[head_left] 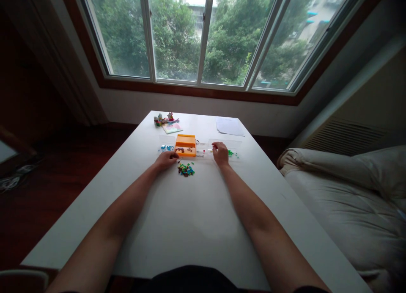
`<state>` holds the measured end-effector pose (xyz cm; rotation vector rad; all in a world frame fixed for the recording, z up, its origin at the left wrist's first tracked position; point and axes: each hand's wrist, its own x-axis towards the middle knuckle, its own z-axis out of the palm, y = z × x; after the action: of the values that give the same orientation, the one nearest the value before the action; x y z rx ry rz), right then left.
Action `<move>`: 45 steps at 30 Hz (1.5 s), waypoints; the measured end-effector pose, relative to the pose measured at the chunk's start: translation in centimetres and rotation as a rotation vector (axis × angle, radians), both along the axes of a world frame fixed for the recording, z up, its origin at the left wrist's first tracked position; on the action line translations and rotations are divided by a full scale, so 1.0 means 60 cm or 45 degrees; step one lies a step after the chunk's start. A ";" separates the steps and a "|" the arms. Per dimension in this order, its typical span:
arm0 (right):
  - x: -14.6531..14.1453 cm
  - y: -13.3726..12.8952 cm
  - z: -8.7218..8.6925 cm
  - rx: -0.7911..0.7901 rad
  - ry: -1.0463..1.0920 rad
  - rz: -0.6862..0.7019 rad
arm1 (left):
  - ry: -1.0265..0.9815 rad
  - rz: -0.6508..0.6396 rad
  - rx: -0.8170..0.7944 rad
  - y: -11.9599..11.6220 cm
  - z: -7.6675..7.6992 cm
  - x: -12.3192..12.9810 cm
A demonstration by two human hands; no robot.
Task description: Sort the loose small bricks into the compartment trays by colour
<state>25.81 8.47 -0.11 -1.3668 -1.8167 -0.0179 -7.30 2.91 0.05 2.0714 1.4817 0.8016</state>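
Building bricks (pixel 186 169), the mixed ones: where do they lie in the head view?

Heaped on the white table (pixel 190 225), on the near side of an open orange box (pixel 185 138), between the left hand (pixel 167 158) and the right hand (pixel 220 152) and a little closer to the wearer. I'd judge that spot puts them within easy reach of both.

And the bricks farther in?

They sit apart by colour: blue bricks (pixel 166 148) left of the box, brown bricks (pixel 180 150) inside it, green bricks (pixel 230 152) to the right. Separate containers presumably stop the colours mixing.

How are the hands?

The left has its fingers curled by the box's near left corner, just beside the heap; the right bends its fingers above the right-hand clear tray (pixel 234 144). At this size I cannot tell whether either pinches a brick.

And those paper sheets (pixel 230 126)?

Toward the far edge, seemingly out of the hands' way.
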 end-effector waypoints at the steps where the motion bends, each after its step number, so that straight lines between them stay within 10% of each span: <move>1: -0.001 -0.002 0.000 0.002 0.000 0.024 | 0.005 -0.035 -0.019 -0.001 0.003 -0.002; 20: -0.032 -0.041 -0.006 -0.046 -0.018 0.285 | 0.097 -0.238 0.121 -0.016 0.007 0.013; 45: -0.043 -0.042 -0.010 0.006 -0.076 0.372 | -0.331 0.174 0.189 0.012 -0.017 0.034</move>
<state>23.26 5.96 -0.71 -1.0965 -2.0495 0.0918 -5.27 3.62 -0.98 1.8953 1.4675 1.2175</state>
